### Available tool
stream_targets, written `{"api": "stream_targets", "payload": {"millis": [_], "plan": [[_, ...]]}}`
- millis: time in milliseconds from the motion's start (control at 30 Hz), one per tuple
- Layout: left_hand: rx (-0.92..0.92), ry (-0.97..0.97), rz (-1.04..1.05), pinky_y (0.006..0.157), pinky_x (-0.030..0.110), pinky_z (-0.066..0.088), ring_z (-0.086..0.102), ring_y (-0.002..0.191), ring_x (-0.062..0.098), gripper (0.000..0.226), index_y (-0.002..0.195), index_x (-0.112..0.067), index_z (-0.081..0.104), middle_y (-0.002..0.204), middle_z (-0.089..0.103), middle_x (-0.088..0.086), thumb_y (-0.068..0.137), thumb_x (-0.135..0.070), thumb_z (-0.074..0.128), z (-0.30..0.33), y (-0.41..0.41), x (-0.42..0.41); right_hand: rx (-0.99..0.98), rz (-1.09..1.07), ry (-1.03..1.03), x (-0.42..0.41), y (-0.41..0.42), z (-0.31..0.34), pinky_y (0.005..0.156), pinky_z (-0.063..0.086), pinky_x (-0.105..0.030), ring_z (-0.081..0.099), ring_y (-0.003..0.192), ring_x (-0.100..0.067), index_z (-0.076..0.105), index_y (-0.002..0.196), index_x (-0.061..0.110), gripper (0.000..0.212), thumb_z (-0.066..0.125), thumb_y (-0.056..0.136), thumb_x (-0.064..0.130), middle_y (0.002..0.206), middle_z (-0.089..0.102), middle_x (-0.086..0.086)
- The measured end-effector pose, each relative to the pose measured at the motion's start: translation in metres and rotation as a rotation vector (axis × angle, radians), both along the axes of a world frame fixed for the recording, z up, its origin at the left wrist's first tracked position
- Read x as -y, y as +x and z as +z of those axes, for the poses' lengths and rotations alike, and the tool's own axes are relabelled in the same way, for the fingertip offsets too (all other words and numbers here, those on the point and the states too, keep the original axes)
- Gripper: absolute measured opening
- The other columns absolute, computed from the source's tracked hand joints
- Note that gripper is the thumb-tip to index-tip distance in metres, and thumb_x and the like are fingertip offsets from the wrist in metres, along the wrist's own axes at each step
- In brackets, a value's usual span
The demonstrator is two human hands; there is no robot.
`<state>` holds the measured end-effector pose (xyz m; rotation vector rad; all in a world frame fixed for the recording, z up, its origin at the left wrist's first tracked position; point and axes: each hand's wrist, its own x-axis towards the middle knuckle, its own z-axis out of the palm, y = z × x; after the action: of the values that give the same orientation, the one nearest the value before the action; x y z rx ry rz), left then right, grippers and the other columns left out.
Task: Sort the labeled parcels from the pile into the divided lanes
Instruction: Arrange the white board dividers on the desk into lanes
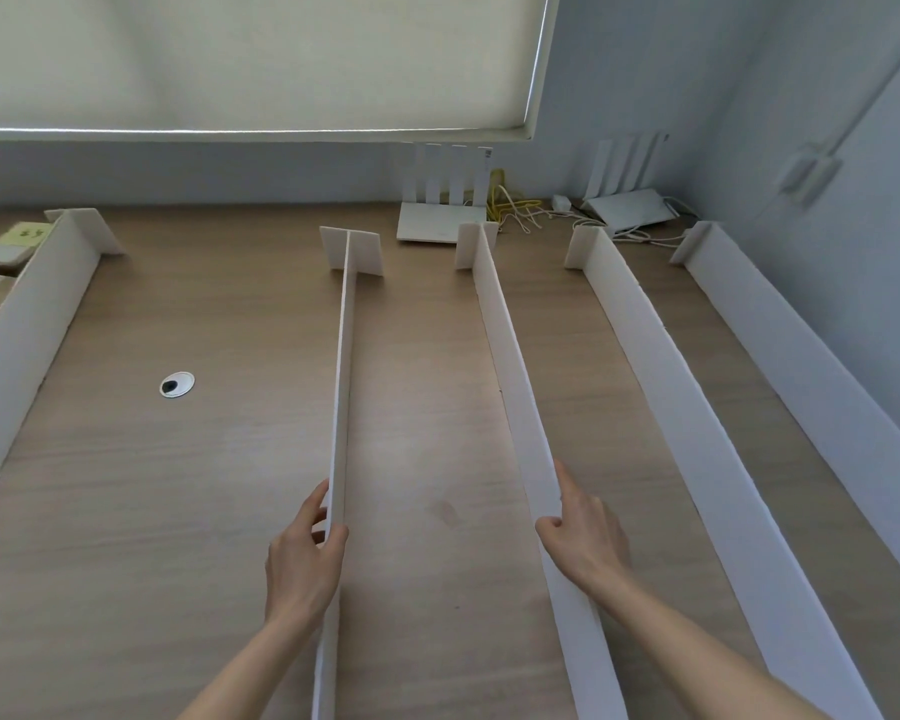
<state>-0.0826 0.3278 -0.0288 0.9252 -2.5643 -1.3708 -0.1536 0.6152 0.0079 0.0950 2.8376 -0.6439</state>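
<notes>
Several long white foam-board dividers stand on edge along a wooden table (188, 485), forming lanes that run away from me. My left hand (302, 558) grips the top edge of the middle-left divider (345, 366), thumb on one face and fingers on the other. My right hand (583, 532) holds the neighbouring divider (510, 356) the same way near its close end. At the far left, behind the outermost divider (27, 314), lie brown parcels (6, 252) with pale green labels, mostly hidden.
Two more dividers (661, 366) (801, 356) stand at the right near the wall. Two white routers (440, 220) (630, 205) with yellow and white cables sit at the table's back. A round cable grommet (177, 385) lies in the wide left lane.
</notes>
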Motion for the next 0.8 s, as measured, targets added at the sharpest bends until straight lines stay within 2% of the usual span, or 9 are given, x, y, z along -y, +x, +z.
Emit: {"api": "stream_targets", "payload": {"millis": [100,267,667,800], "plan": [[-0.010,0.026,-0.012,0.081,0.035,0.047,0.064,0.092,0.012,0.055,0.141,-0.037,0.052,0.115,0.070,-0.002,0.091,-0.017,0.059,-0.002,-0.004,-0.004,0.011,0.004,0.007,0.002,-0.003,0.000,0.060,0.050,-0.036,0.058,0.071,-0.027,0.033,0.144,0.034,0.069,0.049,0.079,0.016,0.077,0.060,-0.001],[0.000,0.013,-0.031,0.079,0.032,0.044,0.062,0.091,0.015,0.054,0.144,-0.035,0.049,0.119,0.068,0.000,0.093,-0.021,0.058,-0.005,-0.015,-0.007,0.039,0.015,-0.007,0.004,-0.003,0.000,0.058,0.044,-0.034,0.055,0.067,-0.025,0.026,0.151,0.034,0.077,0.047,0.079,0.016,0.070,0.054,0.001],[0.043,0.018,-0.062,0.087,0.038,0.049,0.062,0.095,0.017,0.062,0.148,-0.036,0.041,0.127,0.064,-0.001,0.090,-0.034,0.064,-0.005,-0.017,-0.002,0.084,0.011,0.026,0.003,-0.003,0.003,0.064,0.052,-0.036,0.059,0.071,-0.021,0.024,0.148,0.033,0.070,0.049,0.083,0.025,0.085,0.063,0.004],[0.059,-0.002,-0.081,0.090,0.040,0.048,0.062,0.102,0.019,0.066,0.151,-0.033,0.037,0.132,0.061,-0.002,0.091,-0.037,0.064,0.001,-0.015,0.003,0.088,0.036,0.052,0.005,0.002,0.008,0.065,0.048,-0.035,0.058,0.076,-0.023,0.019,0.152,0.034,0.071,0.049,0.088,0.031,0.082,0.056,0.005]]}}
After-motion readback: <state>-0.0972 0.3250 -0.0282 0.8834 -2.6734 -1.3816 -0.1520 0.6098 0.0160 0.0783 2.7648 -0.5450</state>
